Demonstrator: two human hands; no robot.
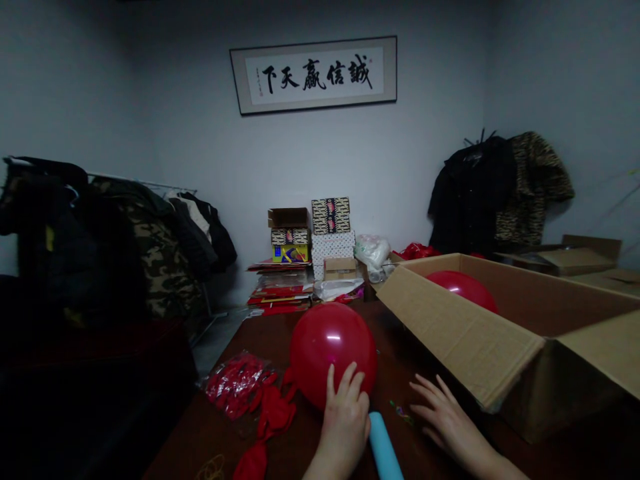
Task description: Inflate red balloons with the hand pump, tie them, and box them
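A round, inflated red balloon (330, 340) rests on the dark brown table. Against its near side lie the spread fingers of my left hand (345, 417), which is open; the thumb cannot be made out. My right hand (450, 420) hovers apart to the right, open and with nothing in it. Between the two hands is a light blue tube (384, 448), its lower end cut off by the frame. Deflated red balloons (274, 410) lie left of the inflated one, beside a clear bag of red balloons (236, 383).
An open cardboard box (460, 333) at the right holds another inflated red balloon (463, 290). Rubber bands (213, 468) lie at the near left. A small multicoloured strip (401, 413) is near my right hand. Stacked boxes (331, 250) stand by the back wall.
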